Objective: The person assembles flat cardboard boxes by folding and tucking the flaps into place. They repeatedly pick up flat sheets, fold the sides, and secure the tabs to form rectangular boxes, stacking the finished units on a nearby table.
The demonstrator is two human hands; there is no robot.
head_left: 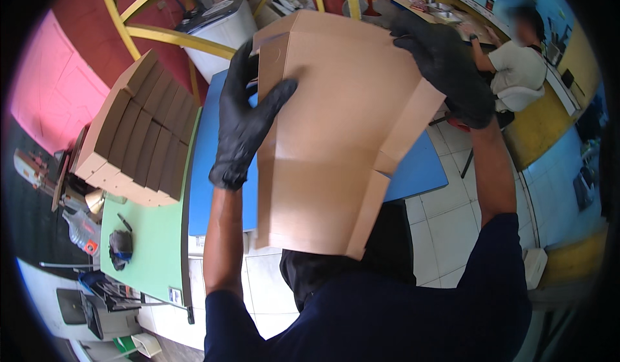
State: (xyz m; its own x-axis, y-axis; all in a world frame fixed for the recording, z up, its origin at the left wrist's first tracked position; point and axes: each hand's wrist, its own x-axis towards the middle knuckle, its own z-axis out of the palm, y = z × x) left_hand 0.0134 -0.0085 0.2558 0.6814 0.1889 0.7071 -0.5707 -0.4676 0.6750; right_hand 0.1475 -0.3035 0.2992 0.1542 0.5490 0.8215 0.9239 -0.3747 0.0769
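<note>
A brown cardboard box (336,116), partly unfolded with creased side flaps, is held up in front of me above a blue table (416,175). My left hand (245,116), in a black glove, grips its left edge, with the thumb lying over the front and the fingers mostly behind. At the box's upper right, my black-gloved right hand (445,65) is closed around the edge; some of its fingertips are hidden. The lower end of the cardboard hangs near my lap.
Stacked brown boxes (139,129) stand on a green table (155,246) at the left, with a pen (124,222) and a dark bundle (120,249) nearby. A yellow metal frame (181,42) rises behind the blue table. Another person (520,65) sits at a counter far right.
</note>
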